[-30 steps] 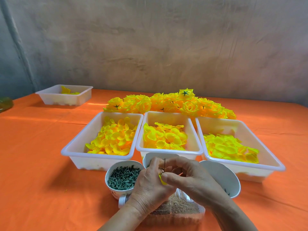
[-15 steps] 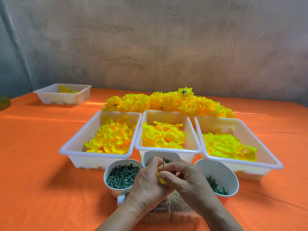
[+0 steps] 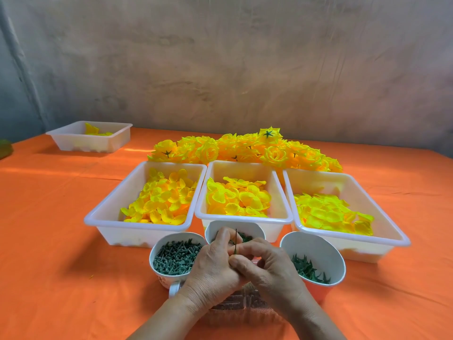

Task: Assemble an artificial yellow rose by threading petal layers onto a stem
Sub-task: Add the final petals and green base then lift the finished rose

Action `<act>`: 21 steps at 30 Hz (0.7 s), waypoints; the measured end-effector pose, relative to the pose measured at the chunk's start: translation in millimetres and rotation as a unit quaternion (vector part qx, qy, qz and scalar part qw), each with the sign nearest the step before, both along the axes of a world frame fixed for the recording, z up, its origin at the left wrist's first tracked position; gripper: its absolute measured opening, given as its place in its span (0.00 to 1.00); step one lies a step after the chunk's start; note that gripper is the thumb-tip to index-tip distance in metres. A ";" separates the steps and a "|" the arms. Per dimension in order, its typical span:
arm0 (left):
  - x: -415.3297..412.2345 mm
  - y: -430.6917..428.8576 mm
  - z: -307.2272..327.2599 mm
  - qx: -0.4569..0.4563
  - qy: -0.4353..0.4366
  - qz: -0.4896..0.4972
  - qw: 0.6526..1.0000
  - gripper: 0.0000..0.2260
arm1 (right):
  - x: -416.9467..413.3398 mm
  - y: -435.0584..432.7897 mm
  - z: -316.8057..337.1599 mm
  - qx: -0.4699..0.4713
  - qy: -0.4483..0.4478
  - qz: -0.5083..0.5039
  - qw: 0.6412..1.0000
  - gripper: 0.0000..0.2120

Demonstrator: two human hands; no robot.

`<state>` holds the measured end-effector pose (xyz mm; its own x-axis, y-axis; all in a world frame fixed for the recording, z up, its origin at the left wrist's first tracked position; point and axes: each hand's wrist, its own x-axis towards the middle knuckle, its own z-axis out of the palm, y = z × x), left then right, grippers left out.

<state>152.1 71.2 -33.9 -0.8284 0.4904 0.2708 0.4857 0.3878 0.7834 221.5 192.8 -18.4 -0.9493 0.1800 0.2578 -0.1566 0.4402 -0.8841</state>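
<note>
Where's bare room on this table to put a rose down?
Bare cloth left of the left tray and right of the right tray. Crowded up front: cups, left hand and right hand holding the stem; rose pile behind.

Landmark: middle tray (image 3: 272, 228)
Left of it: left tray (image 3: 127, 235)
Right of it: right tray (image 3: 355, 246)
Behind it: finished roses (image 3: 245, 150)
Before it: three cups (image 3: 316, 246)

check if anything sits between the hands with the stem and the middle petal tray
The middle cup of green pieces stands directly between, just beyond the left hand and right hand pinching the stem and before the middle tray. Reaching over it looks feasible.
</note>
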 end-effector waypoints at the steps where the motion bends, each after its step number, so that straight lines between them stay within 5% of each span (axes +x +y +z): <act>1: -0.1 -0.8 2.7 0.000 -0.015 -0.014 1.000 0.21 | 0.5 0.4 0.8 -0.017 -0.009 0.002 1.000 0.11; 8: -19.9 -27.9 22.8 -0.035 -0.125 -0.159 0.979 0.28 | 6.1 4.6 2.6 -0.066 -0.014 -0.013 0.998 0.10; 13: -26.8 -37.1 26.2 0.125 -0.155 -0.135 0.971 0.12 | 4.9 3.5 -1.1 -0.067 -0.001 -0.032 0.997 0.06; 21: -24.8 -30.9 8.1 0.125 -0.120 -0.146 0.974 0.07 | 5.6 7.4 -2.8 -0.033 0.009 -0.013 0.999 0.07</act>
<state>127.3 40.2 -25.7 -0.7178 0.6579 0.2281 0.3388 0.0438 0.9398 227.1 200.2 -21.2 -0.9395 0.2210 0.2618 -0.1625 0.3853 -0.9084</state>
